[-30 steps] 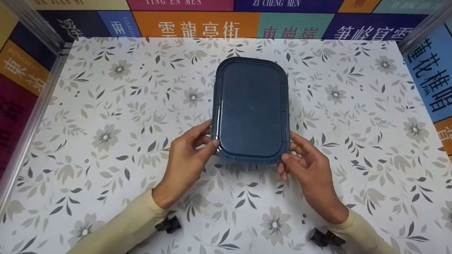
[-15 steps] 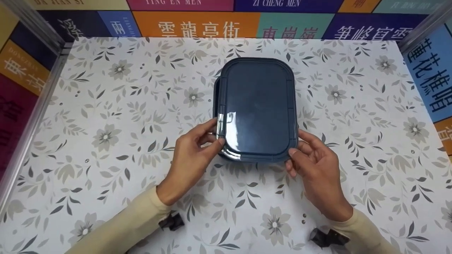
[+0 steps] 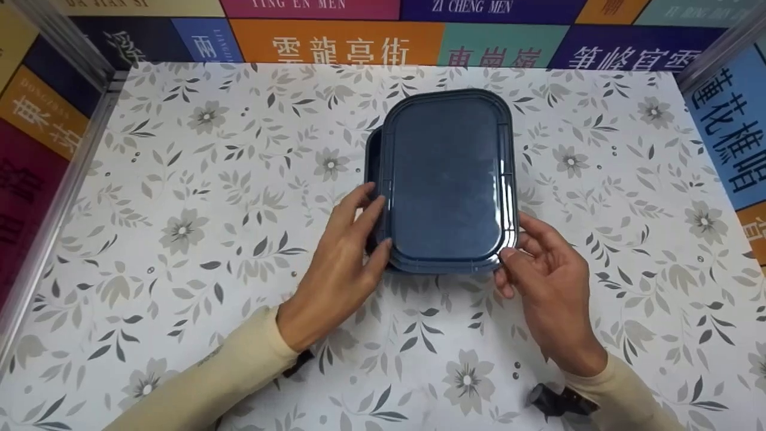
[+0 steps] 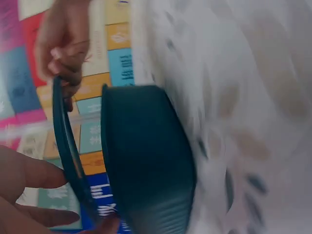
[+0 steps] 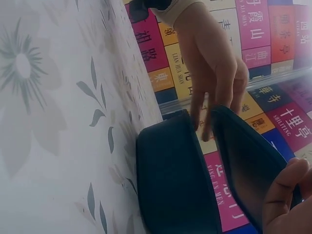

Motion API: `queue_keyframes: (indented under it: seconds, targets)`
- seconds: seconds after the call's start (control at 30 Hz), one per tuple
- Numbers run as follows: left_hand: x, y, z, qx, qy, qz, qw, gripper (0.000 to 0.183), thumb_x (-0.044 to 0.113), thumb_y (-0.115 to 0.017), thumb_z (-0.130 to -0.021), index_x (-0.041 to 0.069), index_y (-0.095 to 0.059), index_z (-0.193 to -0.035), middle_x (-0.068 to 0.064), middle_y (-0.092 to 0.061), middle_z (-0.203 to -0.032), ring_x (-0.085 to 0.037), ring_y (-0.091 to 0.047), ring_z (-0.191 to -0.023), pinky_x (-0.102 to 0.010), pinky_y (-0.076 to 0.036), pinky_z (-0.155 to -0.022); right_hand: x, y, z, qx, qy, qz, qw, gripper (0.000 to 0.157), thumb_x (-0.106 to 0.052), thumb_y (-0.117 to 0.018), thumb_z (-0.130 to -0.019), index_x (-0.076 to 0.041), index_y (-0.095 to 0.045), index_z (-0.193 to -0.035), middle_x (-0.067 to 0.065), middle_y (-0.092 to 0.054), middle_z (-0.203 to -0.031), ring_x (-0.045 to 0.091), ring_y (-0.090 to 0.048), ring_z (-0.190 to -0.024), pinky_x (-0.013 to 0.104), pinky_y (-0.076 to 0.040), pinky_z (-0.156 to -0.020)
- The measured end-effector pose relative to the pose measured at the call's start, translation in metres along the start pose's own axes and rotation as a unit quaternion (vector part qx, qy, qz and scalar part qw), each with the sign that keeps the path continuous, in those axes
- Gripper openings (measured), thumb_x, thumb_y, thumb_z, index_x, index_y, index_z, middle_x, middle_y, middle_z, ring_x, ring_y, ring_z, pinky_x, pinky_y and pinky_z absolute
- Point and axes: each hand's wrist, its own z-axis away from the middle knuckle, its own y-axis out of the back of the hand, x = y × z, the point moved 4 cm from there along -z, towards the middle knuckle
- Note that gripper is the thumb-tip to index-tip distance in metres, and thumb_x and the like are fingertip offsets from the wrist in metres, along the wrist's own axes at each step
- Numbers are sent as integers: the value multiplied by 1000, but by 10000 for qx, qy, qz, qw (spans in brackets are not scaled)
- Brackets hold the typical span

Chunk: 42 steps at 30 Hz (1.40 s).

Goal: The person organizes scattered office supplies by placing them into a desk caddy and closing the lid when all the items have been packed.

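A dark blue rectangular lid with rounded corners is held up above a matching box, shifted to the right so that the box's left rim shows. My right hand pinches the lid by its near right corner. At the left side my left hand has its fingers spread loosely, with the fingertips by the box rim and the lid's left edge. The right wrist view shows a gap between the tilted lid and the box, with left fingertips at it. The box's inside is mostly hidden.
The box stands on a table covered with white floral sheeting. Colourful panels with printed characters rise behind the table and on both sides. A small black device is strapped at my right wrist.
The lid has moved right and lifted off the box, exposing the box's left rim. My right hand moved right with it. My left fingers have let go of the lid's corner and spread out.
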Motion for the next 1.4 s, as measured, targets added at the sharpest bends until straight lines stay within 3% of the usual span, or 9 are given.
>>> queue_keyframes:
  seconds: [0.07,0.13,0.3,0.63,1.0,1.17,1.4]
  targets:
    - [8,-1,-2,20,-396,-500,9980,51,4,-72,-104,-12,-59,-150,-24,-49,-162,-33,-48,-150,-39,-43,-125,0,-1,0,-33,49,-24,10000,50,22,-58,-100,12,-53,-149,22,-67,-106,17,-64,-63,22,-54,-50]
    - [15,-2,-6,-80,-594,-648,9961,47,6,-71,-105,-12,-61,-148,-23,-53,-159,-34,-47,-151,-40,-42,-127,-1,-2,0,-39,88,-24,10000,50,21,-58,-101,12,-53,-149,22,-67,-107,18,-64,-63,22,-54,-50]
    - [30,-8,-22,-422,-707,-856,9929,44,12,-69,-107,-11,-65,-144,-22,-60,-152,-34,-53,-143,-39,-43,-125,-5,-5,1,45,246,-77,9997,49,22,-58,-100,13,-54,-148,23,-66,-105,18,-63,-62,23,-53,-49]
    - [36,-16,-41,-775,-319,-648,9944,45,17,-68,-109,-7,-65,-146,-18,-61,-152,-30,-53,-144,-33,-42,-125,-19,-14,0,-203,1044,260,9940,52,23,-60,-98,14,-58,-149,24,-63,-102,18,-62,-60,25,-51,-46]
    - [46,-19,-65,-903,143,-346,9952,47,26,-68,-111,-2,-65,-149,-12,-64,-149,-26,-58,-140,-35,-44,-122,-23,-27,1,-486,1875,816,9777,56,24,-64,-93,14,-59,-148,17,-60,-98,17,-63,-58,23,-50,-45]
    - [49,-17,-69,-852,344,-258,9954,51,29,-67,-111,-1,-63,-152,-14,-62,-147,-26,-60,-136,-35,-46,-119,-23,-37,1,-631,2093,1089,9697,59,25,-65,-91,16,-58,-148,18,-60,-99,17,-63,-61,23,-50,-47]
    - [54,-13,-70,-556,378,-8,9977,51,33,-64,-112,-1,-64,-149,-12,-59,-148,-24,-58,-136,-35,-46,-119,-26,-52,2,-770,2527,1687,9496,61,25,-67,-89,16,-58,-149,20,-63,-96,16,-64,-63,23,-52,-50]
